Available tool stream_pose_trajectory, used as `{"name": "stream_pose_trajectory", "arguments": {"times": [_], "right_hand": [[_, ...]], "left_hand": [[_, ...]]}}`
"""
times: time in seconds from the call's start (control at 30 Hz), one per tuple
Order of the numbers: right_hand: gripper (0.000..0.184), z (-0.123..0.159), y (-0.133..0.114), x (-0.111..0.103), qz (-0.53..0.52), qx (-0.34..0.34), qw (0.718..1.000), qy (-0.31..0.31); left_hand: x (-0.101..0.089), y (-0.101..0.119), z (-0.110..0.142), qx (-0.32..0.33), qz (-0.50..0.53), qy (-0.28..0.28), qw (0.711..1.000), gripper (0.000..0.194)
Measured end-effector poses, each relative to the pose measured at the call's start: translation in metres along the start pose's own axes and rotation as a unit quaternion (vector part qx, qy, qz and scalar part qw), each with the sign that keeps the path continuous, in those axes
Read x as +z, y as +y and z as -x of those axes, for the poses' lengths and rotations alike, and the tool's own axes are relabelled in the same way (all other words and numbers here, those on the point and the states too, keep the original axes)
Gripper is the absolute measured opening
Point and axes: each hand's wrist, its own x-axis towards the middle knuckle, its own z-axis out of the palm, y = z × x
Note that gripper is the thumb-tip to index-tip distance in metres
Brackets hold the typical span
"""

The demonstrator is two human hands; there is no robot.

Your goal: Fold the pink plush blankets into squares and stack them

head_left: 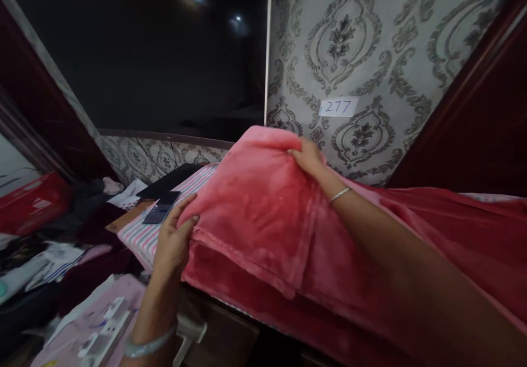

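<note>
Red blanket [255, 208]: plush, spread toward the right side of the head view, its near end doubled into a raised fold in front of the person. The fold lay between the two hands, with a lower layer of the same blanket showing beneath it.

Right hand [308, 156]: grasped the fold's upper right corner, thumb on the near face; thin bangle [340, 194] at the wrist.

Left hand [175, 241]: thumb and fingers at the fold's left edge, spread apart; could not tell whether they pinched the fabric or merely touched it. Pale bangle [150, 345] on this wrist.

Surroundings: striped cloth [138, 238] extended left from under the blanket, a dark phone [162, 208] lying on it just beyond the left hand. White power strip [105, 331] sat lower left. Paper label [338, 106], reading "277", was on the patterned wall [370, 43], right of a large dark screen [173, 54].
</note>
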Motion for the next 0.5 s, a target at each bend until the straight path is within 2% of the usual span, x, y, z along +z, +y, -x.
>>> {"name": "stream_pose_trajectory", "arguments": {"times": [0.1,0.2,0.27,0.43,0.5], "right_hand": [[0.035,0.023,-0.012,0.055,0.026,0.021,0.996,-0.088],[0.036,0.042,-0.011,0.088,0.051,0.018,0.988,-0.143],[0.035,0.043,-0.008,0.096,0.065,0.013,0.987,-0.143],[0.037,0.017,-0.003,0.095,0.093,-0.006,0.988,-0.122],[0.043,0.011,0.003,0.096,0.110,-0.005,0.983,-0.143]], "left_hand": [[-0.021,-0.047,-0.003,-0.094,-0.053,-0.025,0.994,0.072],[-0.030,-0.079,0.000,-0.131,-0.087,-0.029,0.987,0.072],[-0.030,-0.083,0.000,-0.113,-0.105,-0.025,0.988,0.067],[-0.021,-0.070,-0.006,-0.037,-0.152,-0.002,0.988,0.059],[-0.022,-0.078,-0.009,-0.028,-0.181,-0.011,0.983,0.058]]}}
